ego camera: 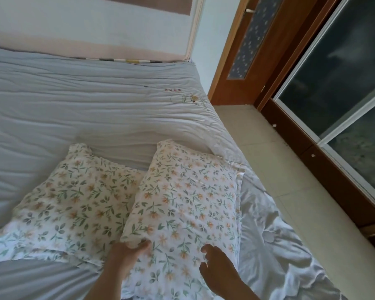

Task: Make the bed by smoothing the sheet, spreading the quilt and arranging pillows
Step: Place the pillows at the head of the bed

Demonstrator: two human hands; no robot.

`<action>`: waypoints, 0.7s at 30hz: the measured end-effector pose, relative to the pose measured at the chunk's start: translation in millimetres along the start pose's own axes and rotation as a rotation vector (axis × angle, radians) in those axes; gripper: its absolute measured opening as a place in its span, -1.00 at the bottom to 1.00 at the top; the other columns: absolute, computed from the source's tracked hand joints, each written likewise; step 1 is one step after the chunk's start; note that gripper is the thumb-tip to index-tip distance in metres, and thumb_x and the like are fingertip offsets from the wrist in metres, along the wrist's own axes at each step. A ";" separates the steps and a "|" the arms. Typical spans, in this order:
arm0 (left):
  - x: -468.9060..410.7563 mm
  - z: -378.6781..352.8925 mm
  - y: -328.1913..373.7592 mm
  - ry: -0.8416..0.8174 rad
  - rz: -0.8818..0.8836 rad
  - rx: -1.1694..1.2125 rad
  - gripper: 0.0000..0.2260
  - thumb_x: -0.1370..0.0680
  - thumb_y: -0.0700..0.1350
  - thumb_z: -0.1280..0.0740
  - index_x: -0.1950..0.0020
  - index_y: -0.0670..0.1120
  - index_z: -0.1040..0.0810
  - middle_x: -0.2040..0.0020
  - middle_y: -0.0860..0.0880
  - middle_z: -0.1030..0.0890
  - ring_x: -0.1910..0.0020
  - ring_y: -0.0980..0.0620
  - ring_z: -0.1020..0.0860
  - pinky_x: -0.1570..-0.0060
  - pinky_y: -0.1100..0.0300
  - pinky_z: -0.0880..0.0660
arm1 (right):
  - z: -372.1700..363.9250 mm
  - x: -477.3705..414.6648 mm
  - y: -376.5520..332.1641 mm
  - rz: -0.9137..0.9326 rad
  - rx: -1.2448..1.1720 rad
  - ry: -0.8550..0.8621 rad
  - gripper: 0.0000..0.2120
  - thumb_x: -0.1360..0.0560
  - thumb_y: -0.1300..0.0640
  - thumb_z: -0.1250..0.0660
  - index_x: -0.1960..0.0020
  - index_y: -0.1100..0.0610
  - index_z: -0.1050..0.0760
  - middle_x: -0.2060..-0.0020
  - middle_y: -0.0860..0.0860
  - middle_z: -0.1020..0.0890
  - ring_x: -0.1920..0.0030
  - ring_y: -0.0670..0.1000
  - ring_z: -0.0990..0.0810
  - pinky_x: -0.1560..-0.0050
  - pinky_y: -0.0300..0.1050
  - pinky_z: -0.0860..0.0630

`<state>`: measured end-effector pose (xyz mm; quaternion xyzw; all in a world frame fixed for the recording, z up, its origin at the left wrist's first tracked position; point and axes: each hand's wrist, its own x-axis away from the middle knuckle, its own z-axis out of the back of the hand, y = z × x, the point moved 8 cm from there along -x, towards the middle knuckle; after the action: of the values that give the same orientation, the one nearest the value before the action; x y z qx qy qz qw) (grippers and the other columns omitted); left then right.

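Note:
Two floral pillows lie side by side on the pale grey-blue quilt (85, 100), which is spread over the bed with long ripples. My left hand (126, 256) grips the left edge of the right pillow (186, 195), thumb on top and fingers under the fold. My right hand (219, 271) rests on the same pillow's near right part with fingers curled down into the fabric. The left pillow (69, 204) lies flat beside it, touching it. A crumpled white sheet (275, 245) shows along the bed's right edge.
A padded pink and white headboard panel (95, 29) runs along the far side of the bed. Right of the bed is a strip of tiled floor (279, 152), then a wooden door (247, 50) and a dark sliding glass door (344, 79).

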<state>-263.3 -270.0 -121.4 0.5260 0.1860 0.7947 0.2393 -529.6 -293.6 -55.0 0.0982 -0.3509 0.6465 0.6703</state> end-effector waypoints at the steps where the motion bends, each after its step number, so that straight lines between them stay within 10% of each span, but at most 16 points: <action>1: 3.7 -2.3 5.7 -0.004 -0.005 0.028 -0.57 -0.30 0.12 -0.57 0.10 -0.20 -0.62 0.41 -0.06 -0.61 0.41 0.00 -0.57 0.46 0.28 -0.40 | 0.4 0.0 2.3 0.000 -0.002 -0.006 -0.60 -0.54 0.04 -0.17 -0.37 -0.02 -0.28 -0.18 -0.07 -0.42 -0.23 -0.04 -0.45 -0.26 -0.16 -0.38; 11: 70.7 -13.3 110.8 -0.125 -0.133 0.348 -0.73 -0.43 -0.05 -0.50 0.03 -0.21 -0.62 0.52 -0.04 -0.46 0.69 0.12 -0.28 0.63 0.33 -0.25 | 37.5 32.1 -1.8 -0.038 -0.067 0.021 -0.35 -0.53 -0.09 -0.24 -0.52 -0.03 -0.05 -0.39 0.05 -0.27 -0.33 0.07 -0.38 -0.28 -0.11 -0.38; 16: 128.7 6.8 187.5 -0.081 -0.307 0.483 -0.70 -0.35 0.00 -0.55 0.05 -0.15 -0.64 0.18 -0.23 -0.68 0.21 -0.17 -0.67 0.08 -0.13 -0.61 | 73.2 61.4 7.3 -0.096 -0.358 0.144 -0.41 -0.56 -0.21 -0.15 -0.51 0.01 -0.15 -0.40 0.10 -0.34 -0.36 0.10 -0.39 -0.30 -0.05 -0.32; 21: 189.8 34.6 248.5 -0.019 -0.496 0.574 -0.69 -0.41 0.04 -0.51 -0.02 -0.11 -0.58 0.11 -0.08 -0.68 0.19 -0.02 -0.65 0.18 0.17 -0.58 | 86.9 89.4 39.0 -0.252 -0.670 0.171 -0.31 -0.53 -0.31 -0.12 -0.34 0.26 -0.40 -0.25 0.21 -0.51 -0.27 0.19 -0.48 -0.23 -0.04 -0.38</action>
<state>-340.2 -361.9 169.4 0.5177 0.5205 0.6234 0.2691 -603.3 -267.5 49.7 -0.1385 -0.4711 0.4138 0.7666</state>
